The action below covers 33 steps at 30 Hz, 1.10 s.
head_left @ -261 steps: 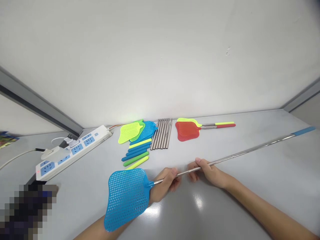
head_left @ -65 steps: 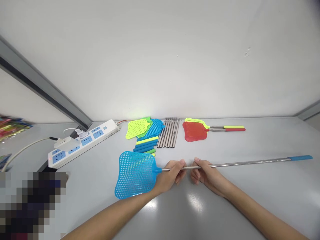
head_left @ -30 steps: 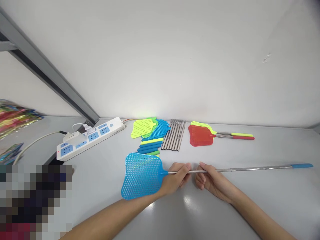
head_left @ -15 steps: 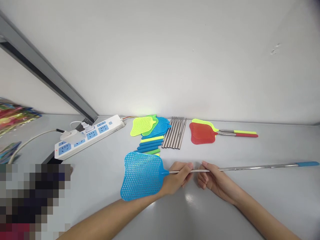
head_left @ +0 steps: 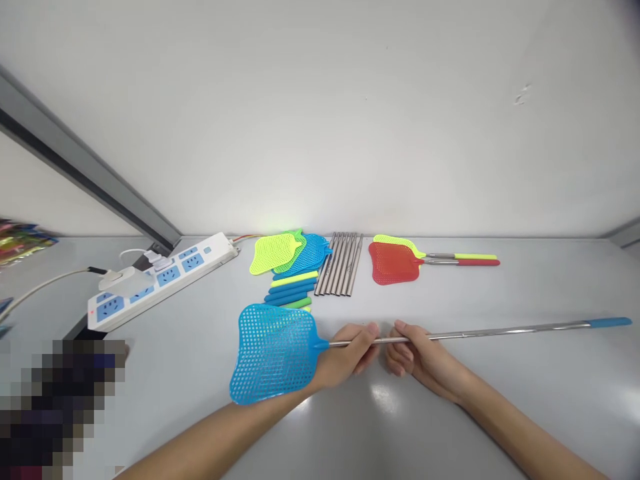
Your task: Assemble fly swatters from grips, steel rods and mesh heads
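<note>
A blue fly swatter (head_left: 274, 353) with a long extended metal rod and a blue grip at its right end lies across both hands above the table. My left hand (head_left: 353, 350) is closed round the rod just right of the blue head. Further along, my right hand (head_left: 411, 348) is closed on the same rod, thumb on top. Behind them, a red fly swatter (head_left: 395, 263) overlaps a yellow fly swatter (head_left: 476, 257), both with short rods. Several bare metal rods (head_left: 340, 265) lie side by side to their left.
Loose swatter heads, yellow (head_left: 273, 253) and blue (head_left: 313, 255), with a green one between, lie near the wall. Coloured grip sleeves (head_left: 293, 287) are partly covered by the held head. A white power strip (head_left: 165, 280) with plugs and a cable sits at left.
The view has shifted slightly, so everything appears a little further left. Both hands keep their hold on the fly swatter, its rod still extended.
</note>
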{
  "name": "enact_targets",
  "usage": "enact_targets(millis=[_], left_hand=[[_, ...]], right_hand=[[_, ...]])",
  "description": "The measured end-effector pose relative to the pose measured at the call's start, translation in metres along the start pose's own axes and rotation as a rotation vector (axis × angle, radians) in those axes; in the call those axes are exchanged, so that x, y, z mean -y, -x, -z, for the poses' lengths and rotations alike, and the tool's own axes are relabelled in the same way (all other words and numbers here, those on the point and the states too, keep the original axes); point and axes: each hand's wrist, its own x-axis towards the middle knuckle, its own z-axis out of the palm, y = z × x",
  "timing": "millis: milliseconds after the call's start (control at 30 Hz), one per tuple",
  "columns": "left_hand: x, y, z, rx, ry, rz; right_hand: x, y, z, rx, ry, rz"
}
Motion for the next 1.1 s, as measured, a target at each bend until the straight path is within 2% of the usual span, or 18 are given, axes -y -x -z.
enact_targets(millis=[200,467,733,1100], left_hand=[[0.004,0.0,-0.001,0.075,0.027,0.022],[0.004,0.002,-0.003,0.097,-0.026,-0.034],[0.003,0.002,-0.004,-0.006,0.008,0.028],[0.023,-0.005,-0.001,-0.186,0.267,-0.091]], right_hand=[[-0.005,0.001,-0.008,-0.007,0.026,0.001],[-0.006,0.0,-0.012,0.003,0.066,-0.001],[-0.006,0.0,-0.009,0.006,0.029,-0.005],[0.003,0.001,-0.008,-0.064,0.047,0.053]])
